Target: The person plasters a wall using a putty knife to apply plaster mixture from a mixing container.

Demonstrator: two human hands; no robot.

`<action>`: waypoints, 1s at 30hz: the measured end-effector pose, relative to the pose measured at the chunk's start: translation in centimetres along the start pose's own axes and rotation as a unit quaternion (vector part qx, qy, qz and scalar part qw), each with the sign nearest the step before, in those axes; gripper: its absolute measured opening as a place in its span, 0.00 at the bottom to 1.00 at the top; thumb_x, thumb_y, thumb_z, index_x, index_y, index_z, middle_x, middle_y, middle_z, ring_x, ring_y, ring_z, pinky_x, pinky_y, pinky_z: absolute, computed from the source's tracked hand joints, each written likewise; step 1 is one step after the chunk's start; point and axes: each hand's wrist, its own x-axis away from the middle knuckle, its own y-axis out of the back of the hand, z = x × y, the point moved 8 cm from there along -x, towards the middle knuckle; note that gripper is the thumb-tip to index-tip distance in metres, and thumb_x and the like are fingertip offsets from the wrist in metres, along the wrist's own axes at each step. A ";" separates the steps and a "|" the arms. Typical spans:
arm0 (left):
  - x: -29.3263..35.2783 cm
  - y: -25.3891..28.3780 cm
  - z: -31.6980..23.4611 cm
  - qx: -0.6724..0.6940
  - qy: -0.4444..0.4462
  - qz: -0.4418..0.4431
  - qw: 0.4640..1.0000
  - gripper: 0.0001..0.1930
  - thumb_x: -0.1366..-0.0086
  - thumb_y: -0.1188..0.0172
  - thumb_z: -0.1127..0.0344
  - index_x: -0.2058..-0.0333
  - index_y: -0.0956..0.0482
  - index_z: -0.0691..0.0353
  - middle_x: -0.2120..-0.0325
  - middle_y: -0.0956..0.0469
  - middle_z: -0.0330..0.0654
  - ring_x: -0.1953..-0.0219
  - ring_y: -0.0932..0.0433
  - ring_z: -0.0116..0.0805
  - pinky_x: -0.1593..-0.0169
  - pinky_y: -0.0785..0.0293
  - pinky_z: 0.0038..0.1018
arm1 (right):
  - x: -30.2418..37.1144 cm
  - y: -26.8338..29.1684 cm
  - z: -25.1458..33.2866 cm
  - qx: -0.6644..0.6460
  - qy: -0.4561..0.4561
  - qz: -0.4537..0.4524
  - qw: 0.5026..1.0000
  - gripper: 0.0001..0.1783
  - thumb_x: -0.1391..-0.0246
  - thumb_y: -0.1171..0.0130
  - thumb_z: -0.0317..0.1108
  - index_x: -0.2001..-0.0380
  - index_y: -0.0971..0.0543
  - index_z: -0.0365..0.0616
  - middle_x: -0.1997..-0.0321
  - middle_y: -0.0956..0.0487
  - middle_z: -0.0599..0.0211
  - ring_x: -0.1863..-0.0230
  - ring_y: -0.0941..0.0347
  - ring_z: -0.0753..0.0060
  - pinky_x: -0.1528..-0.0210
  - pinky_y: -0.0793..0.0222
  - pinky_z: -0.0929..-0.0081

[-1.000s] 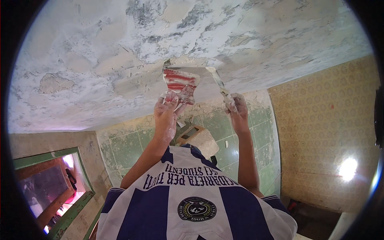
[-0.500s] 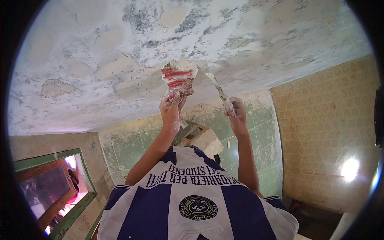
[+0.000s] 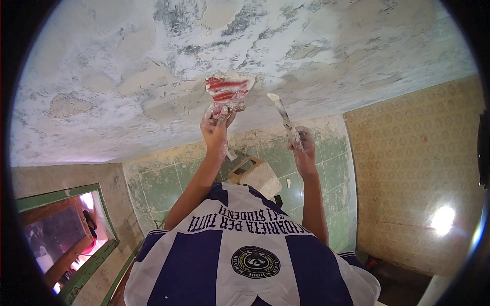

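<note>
My left hand [image 3: 217, 127], dusted white, is closed around the lower end of a wide red spreader [image 3: 229, 87] streaked with white putty. The spreader's far edge is up at the patchy plastered surface [image 3: 138, 97]; whether it touches cannot be made out. To the right, my right hand [image 3: 303, 150] grips the handle of a narrow putty knife [image 3: 279, 109]. Its blade points up and left, with a pale dab of putty at the tip, apart from the spreader. White residue coats the fingers of both hands.
Green tiles [image 3: 161, 191] line the wall beyond my arms, with a pale box-like object [image 3: 258, 176] in front of them. A patterned yellowish wall [image 3: 408, 163] stands at right, bearing a bright glare. On the left is a green-framed window [image 3: 94, 204].
My left hand and the red spreader have shifted slightly upward and left in the picture. The putty knife has moved slightly right. The whole view has tilted a little.
</note>
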 end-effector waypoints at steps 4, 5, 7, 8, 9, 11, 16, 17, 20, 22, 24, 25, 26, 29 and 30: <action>-0.1 0.1 -0.3 -0.010 0.002 -0.016 1.000 0.09 0.33 0.46 0.75 0.55 0.27 0.67 0.59 0.23 0.42 0.56 0.22 0.33 0.47 0.21 0.35 | 0.3 0.3 -0.6 0.000 -0.009 -0.007 1.000 0.16 0.41 0.42 0.34 0.51 0.30 0.43 0.62 0.30 0.74 0.65 0.36 0.82 0.61 0.36 0.79; -0.1 0.0 -0.3 -0.008 0.003 -0.006 1.000 0.09 0.33 0.46 0.75 0.55 0.27 0.67 0.59 0.23 0.42 0.56 0.22 0.33 0.47 0.22 0.35 | 0.4 0.2 -0.7 -0.004 -0.012 -0.014 1.000 0.16 0.41 0.42 0.34 0.51 0.30 0.43 0.62 0.30 0.74 0.65 0.36 0.82 0.61 0.36 0.79; 0.0 -0.2 -0.6 -0.007 0.002 0.004 1.000 0.09 0.33 0.46 0.75 0.55 0.27 0.67 0.59 0.23 0.42 0.56 0.22 0.33 0.47 0.22 0.35 | 0.6 0.5 -0.9 -0.010 -0.014 -0.021 1.000 0.16 0.41 0.43 0.34 0.51 0.30 0.43 0.62 0.30 0.74 0.65 0.36 0.82 0.61 0.37 0.80; 0.3 -0.4 -0.8 -0.007 0.008 0.006 1.000 0.09 0.34 0.45 0.76 0.56 0.27 0.68 0.60 0.23 0.42 0.57 0.22 0.32 0.48 0.21 0.34 | 0.6 0.6 -1.4 -0.011 -0.024 0.001 1.000 0.17 0.40 0.43 0.35 0.51 0.32 0.43 0.59 0.30 0.72 0.61 0.36 0.80 0.59 0.37 0.77; 0.6 -0.5 -0.9 -0.007 0.013 0.007 1.000 0.08 0.35 0.44 0.77 0.57 0.27 0.69 0.61 0.23 0.43 0.58 0.22 0.31 0.49 0.20 0.33 | 0.6 0.5 -1.9 -0.011 -0.034 0.024 0.999 0.18 0.40 0.43 0.36 0.50 0.34 0.44 0.56 0.31 0.70 0.58 0.35 0.78 0.56 0.38 0.75; 1.3 0.0 -1.1 -0.021 0.019 0.024 0.999 0.08 0.34 0.45 0.76 0.56 0.27 0.69 0.61 0.23 0.43 0.57 0.22 0.31 0.48 0.21 0.33 | 0.6 -0.5 -0.9 -0.013 -0.025 0.029 0.999 0.18 0.40 0.43 0.36 0.50 0.34 0.44 0.56 0.31 0.70 0.58 0.35 0.77 0.56 0.38 0.75; 4.3 1.1 -2.0 -0.038 0.041 0.079 0.995 0.08 0.33 0.47 0.76 0.56 0.27 0.68 0.60 0.24 0.42 0.56 0.23 0.32 0.48 0.21 0.34 | 0.5 -1.3 -0.9 -0.025 -0.030 0.047 0.998 0.20 0.40 0.42 0.37 0.49 0.34 0.44 0.55 0.30 0.69 0.59 0.34 0.77 0.56 0.38 0.74; 4.9 1.7 -1.9 -0.046 0.065 0.071 0.994 0.10 0.33 0.48 0.76 0.54 0.28 0.68 0.58 0.24 0.43 0.55 0.22 0.34 0.46 0.22 0.35 | 0.5 -1.7 -0.7 -0.019 -0.028 0.055 0.998 0.20 0.40 0.42 0.37 0.49 0.34 0.44 0.55 0.29 0.68 0.60 0.35 0.76 0.58 0.38 0.75; 5.8 2.3 -2.5 -0.050 0.100 0.059 0.992 0.11 0.33 0.48 0.75 0.53 0.29 0.67 0.57 0.23 0.44 0.54 0.22 0.36 0.46 0.22 0.37 | 0.5 -3.1 0.0 -0.018 -0.018 0.061 0.998 0.20 0.43 0.40 0.34 0.49 0.32 0.42 0.55 0.28 0.68 0.59 0.34 0.78 0.57 0.36 0.76; 6.1 2.7 -3.1 -0.047 0.110 0.055 0.991 0.11 0.33 0.48 0.75 0.53 0.29 0.67 0.57 0.23 0.44 0.55 0.21 0.35 0.46 0.22 0.37 | 0.3 -4.2 0.8 -0.022 -0.007 0.060 0.998 0.20 0.44 0.39 0.32 0.50 0.29 0.41 0.56 0.27 0.69 0.57 0.33 0.80 0.54 0.34 0.78; 6.2 3.1 -3.5 -0.030 0.131 0.075 0.988 0.11 0.34 0.45 0.74 0.53 0.26 0.66 0.60 0.24 0.39 0.60 0.22 0.29 0.54 0.20 0.30 | -0.2 -5.4 2.5 0.118 0.038 0.071 0.990 0.21 0.47 0.36 0.32 0.50 0.27 0.39 0.55 0.28 0.69 0.54 0.32 0.77 0.50 0.35 0.78; 6.1 3.7 -4.1 -0.031 0.131 0.073 0.988 0.11 0.34 0.45 0.74 0.53 0.26 0.66 0.60 0.24 0.39 0.60 0.22 0.29 0.54 0.20 0.30 | -0.4 -5.4 2.9 0.118 0.036 0.072 0.990 0.21 0.47 0.36 0.32 0.50 0.27 0.39 0.55 0.28 0.69 0.54 0.32 0.77 0.50 0.35 0.78; 6.0 4.0 -4.4 -0.026 0.148 0.088 0.985 0.11 0.35 0.45 0.74 0.54 0.25 0.65 0.61 0.23 0.38 0.61 0.22 0.27 0.55 0.21 0.27 | -0.6 -5.6 3.3 0.131 0.032 0.096 0.986 0.22 0.48 0.35 0.31 0.50 0.26 0.38 0.55 0.28 0.69 0.53 0.32 0.76 0.49 0.35 0.78; 5.7 3.2 -6.5 -0.025 0.175 0.107 0.978 0.10 0.35 0.45 0.74 0.55 0.24 0.64 0.62 0.22 0.36 0.62 0.23 0.24 0.58 0.24 0.23 | -1.3 -5.4 4.4 0.097 0.036 0.129 0.986 0.22 0.49 0.35 0.30 0.51 0.26 0.36 0.55 0.28 0.69 0.52 0.32 0.76 0.49 0.36 0.79; 5.7 2.9 -7.2 -0.029 0.183 0.111 0.976 0.09 0.35 0.45 0.75 0.57 0.24 0.64 0.63 0.22 0.36 0.63 0.23 0.23 0.58 0.26 0.21 | -1.5 -5.3 4.7 0.051 0.046 0.138 0.988 0.22 0.49 0.35 0.30 0.51 0.26 0.36 0.55 0.29 0.69 0.52 0.32 0.76 0.49 0.36 0.79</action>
